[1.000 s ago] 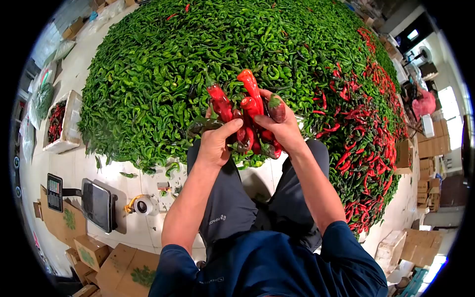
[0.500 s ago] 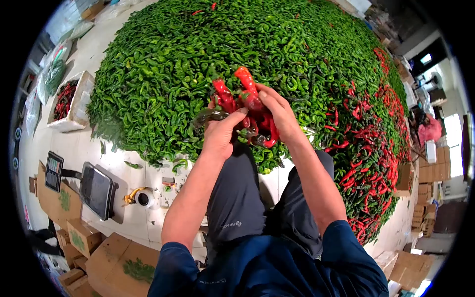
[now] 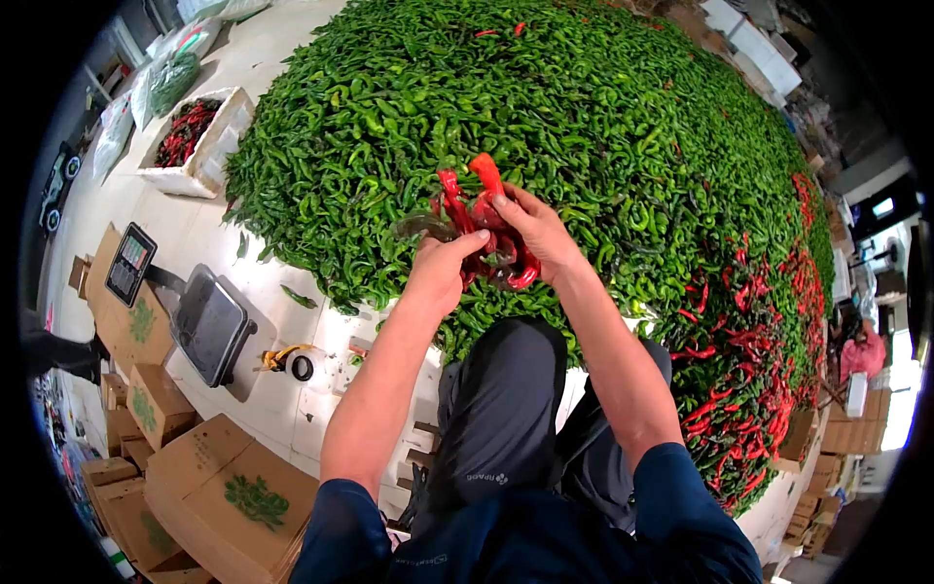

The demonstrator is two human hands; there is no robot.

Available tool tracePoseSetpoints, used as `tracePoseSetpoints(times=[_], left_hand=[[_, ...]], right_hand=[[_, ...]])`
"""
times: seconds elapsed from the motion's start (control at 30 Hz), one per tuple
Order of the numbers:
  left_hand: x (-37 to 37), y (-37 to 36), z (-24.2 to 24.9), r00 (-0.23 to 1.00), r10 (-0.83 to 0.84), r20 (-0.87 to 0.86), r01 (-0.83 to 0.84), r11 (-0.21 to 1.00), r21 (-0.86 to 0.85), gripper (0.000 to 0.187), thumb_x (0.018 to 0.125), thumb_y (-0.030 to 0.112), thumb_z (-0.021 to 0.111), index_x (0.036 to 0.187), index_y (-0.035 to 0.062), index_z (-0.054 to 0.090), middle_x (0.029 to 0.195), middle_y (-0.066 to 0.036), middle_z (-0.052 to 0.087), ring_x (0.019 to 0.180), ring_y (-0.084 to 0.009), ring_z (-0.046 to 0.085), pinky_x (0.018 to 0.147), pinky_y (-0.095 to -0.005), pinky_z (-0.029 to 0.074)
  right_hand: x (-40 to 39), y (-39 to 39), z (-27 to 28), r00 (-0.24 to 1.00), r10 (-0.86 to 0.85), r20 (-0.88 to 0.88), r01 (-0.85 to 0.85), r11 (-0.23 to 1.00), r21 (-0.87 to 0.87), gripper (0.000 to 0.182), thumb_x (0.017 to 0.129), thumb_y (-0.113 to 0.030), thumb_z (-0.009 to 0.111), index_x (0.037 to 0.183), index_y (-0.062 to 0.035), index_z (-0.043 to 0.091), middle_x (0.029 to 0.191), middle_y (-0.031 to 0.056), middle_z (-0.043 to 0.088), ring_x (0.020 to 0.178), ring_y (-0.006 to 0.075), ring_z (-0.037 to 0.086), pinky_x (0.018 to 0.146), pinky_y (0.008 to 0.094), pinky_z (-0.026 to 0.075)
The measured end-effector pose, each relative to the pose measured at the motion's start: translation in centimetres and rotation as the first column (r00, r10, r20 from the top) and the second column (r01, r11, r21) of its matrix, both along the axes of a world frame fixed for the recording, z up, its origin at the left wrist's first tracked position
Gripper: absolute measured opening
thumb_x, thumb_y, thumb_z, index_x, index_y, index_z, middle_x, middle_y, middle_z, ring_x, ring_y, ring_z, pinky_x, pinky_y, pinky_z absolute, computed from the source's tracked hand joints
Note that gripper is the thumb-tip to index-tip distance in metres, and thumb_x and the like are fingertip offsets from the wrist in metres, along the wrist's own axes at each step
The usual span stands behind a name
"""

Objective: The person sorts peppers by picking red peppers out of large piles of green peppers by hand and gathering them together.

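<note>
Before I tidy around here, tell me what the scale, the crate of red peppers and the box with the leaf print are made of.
Scale: dark, shiny top, metal or plastic. Crate: matte white, probably foam, chunky walls. Box: matte brown cardboard, flat folded flaps.

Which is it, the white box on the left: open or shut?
Open. No lid covers the white box, and the dark red peppers inside show from above.

Off to your left
You have a digital scale [image 3: 210, 326] — near it, cardboard boxes [image 3: 199, 469] with green leaf prints [image 3: 256, 499].
</note>
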State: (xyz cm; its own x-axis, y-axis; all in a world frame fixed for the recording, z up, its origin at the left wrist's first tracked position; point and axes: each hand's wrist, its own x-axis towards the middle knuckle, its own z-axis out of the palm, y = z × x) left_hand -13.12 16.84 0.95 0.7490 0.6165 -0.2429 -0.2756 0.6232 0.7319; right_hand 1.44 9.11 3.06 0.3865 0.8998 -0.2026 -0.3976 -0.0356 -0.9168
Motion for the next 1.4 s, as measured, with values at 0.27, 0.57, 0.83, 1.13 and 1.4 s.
tracePoseSetpoints(times=[0.27, 0.57, 0.83, 1.13, 1.4], left_hand=[[-2.6, 3.1, -2.6, 0.997, 0.071, -0.012, -0.071, 0.997, -0.003, 0.048, 0.085, -0.003, 0.065, 0.129, 0.0066, 0.05, 0.117, -0.006, 0.064, 0.108, -0.0198, 0.06, 0.099, -0.0364, 0.045], [-4.9, 4.0, -2.5, 0.999, 0.027, 0.028, -0.027, 0.999, -0.027, 0.051, 0.081, -0.003, 0.064, 0.13, 0.0056, 0.05, 0.12, -0.007, 0.063, 0.111, -0.0215, 0.06, 0.101, -0.0379, 0.044], [-5.9, 2.8, -0.4, 0.972, 0.015, 0.235, 0.024, 0.987, -0.16, 0.074, 0.071, -0.009, 0.049, 0.141, 0.0082, 0.04, 0.126, -0.009, 0.059, 0.117, -0.0251, 0.057, 0.104, -0.0392, 0.043], [-5.0, 1.7, 0.3, 0.976, 0.016, 0.217, 0.0, 0.997, -0.075, 0.076, 0.068, -0.009, 0.049, 0.141, 0.0091, 0.04, 0.127, -0.008, 0.058, 0.119, -0.0238, 0.055, 0.104, -0.0371, 0.042], [-4.8, 1.4, 1.3, 0.983, -0.016, 0.186, 0.021, 0.999, -0.024, 0.069, 0.071, -0.008, 0.051, 0.138, 0.008, 0.043, 0.119, -0.006, 0.061, 0.111, -0.02, 0.059, 0.097, -0.0336, 0.046]], right_hand=[[-2.5, 3.6, -3.1, 0.998, -0.012, -0.061, 0.014, 0.999, 0.034, 0.076, 0.086, -0.033, 0.077, 0.14, 0.0055, 0.04, 0.121, 0.013, 0.061, 0.106, 0.0184, 0.062, 0.09, 0.0326, 0.052], [-5.2, 3.8, -1.2, 0.996, -0.088, 0.004, 0.087, 0.996, 0.03, 0.073, 0.085, -0.031, 0.078, 0.137, 0.0053, 0.043, 0.117, 0.0123, 0.062, 0.101, 0.017, 0.063, 0.088, 0.0314, 0.052], [-7.1, 2.2, 0.9, 0.949, -0.233, 0.211, 0.223, 0.972, 0.071, 0.085, 0.08, -0.032, 0.082, 0.137, 0.0124, 0.039, 0.116, 0.0153, 0.061, 0.103, 0.0185, 0.061, 0.093, 0.0308, 0.049], [-6.9, 1.0, 1.4, 0.926, -0.279, 0.256, 0.267, 0.96, 0.082, 0.089, 0.08, -0.03, 0.083, 0.14, 0.0137, 0.034, 0.12, 0.0173, 0.06, 0.107, 0.0198, 0.06, 0.095, 0.0309, 0.047], [-7.2, 0.0, 2.5, 0.906, -0.316, 0.282, 0.305, 0.949, 0.084, 0.087, 0.081, -0.03, 0.081, 0.141, 0.0118, 0.034, 0.121, 0.0155, 0.06, 0.107, 0.0191, 0.06, 0.096, 0.0305, 0.047]])
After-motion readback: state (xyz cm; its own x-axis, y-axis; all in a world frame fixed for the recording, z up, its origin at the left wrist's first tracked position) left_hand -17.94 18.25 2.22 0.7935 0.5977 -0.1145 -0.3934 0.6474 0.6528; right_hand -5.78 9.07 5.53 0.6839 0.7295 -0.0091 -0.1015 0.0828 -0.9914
